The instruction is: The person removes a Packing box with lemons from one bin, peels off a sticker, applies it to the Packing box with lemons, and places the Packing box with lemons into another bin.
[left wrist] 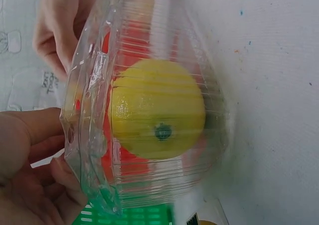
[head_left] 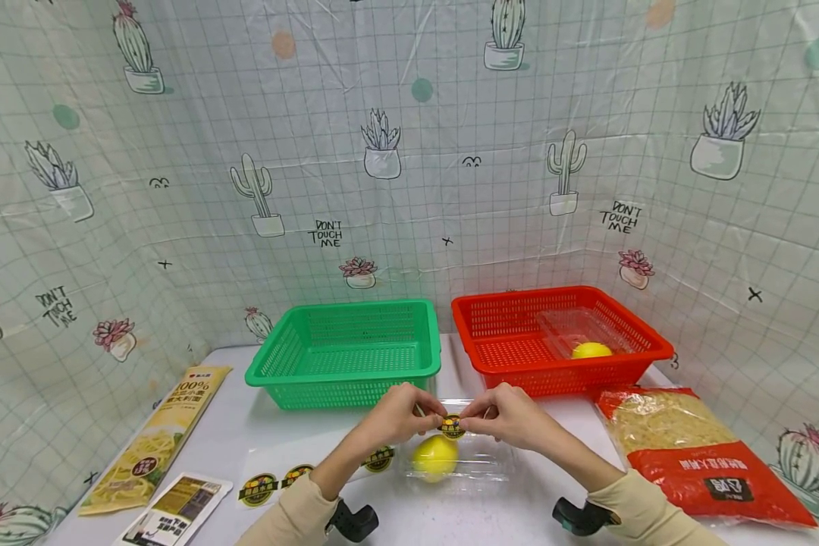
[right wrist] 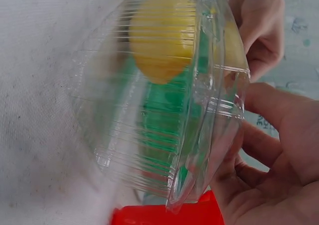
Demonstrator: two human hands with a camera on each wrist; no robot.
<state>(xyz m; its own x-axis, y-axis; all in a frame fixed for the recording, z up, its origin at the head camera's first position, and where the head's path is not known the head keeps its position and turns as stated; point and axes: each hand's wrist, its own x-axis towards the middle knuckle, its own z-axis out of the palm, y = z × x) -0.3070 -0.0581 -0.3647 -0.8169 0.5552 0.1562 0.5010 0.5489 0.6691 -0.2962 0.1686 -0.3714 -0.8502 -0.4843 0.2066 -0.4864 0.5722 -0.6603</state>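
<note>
A clear plastic clamshell box [head_left: 484, 469] stands on the white table in front of me, its lid over a yellow lemon [head_left: 436, 457]. Above the lid, an oval black label sticker [head_left: 453, 427] is stretched between my hands. My left hand [head_left: 401, 415] pinches its left edge, and my right hand [head_left: 508, 417] pinches the opposite edge. Through the ribbed box wall, the left wrist view shows the lemon [left wrist: 157, 110] with a small dark mark. The right wrist view shows the right-hand fingers [right wrist: 264, 98] close against the lid; the sticker itself is hard to make out there.
Behind stand a green basket [head_left: 344, 390] and a red basket [head_left: 566, 377] holding another clear box with a lemon [head_left: 591, 349]. A sticker sheet [head_left: 341, 455] lies left. Noodle packets [head_left: 157, 444] and a white pouch [head_left: 177, 512] lie far left, a red pasta bag [head_left: 706, 462] right.
</note>
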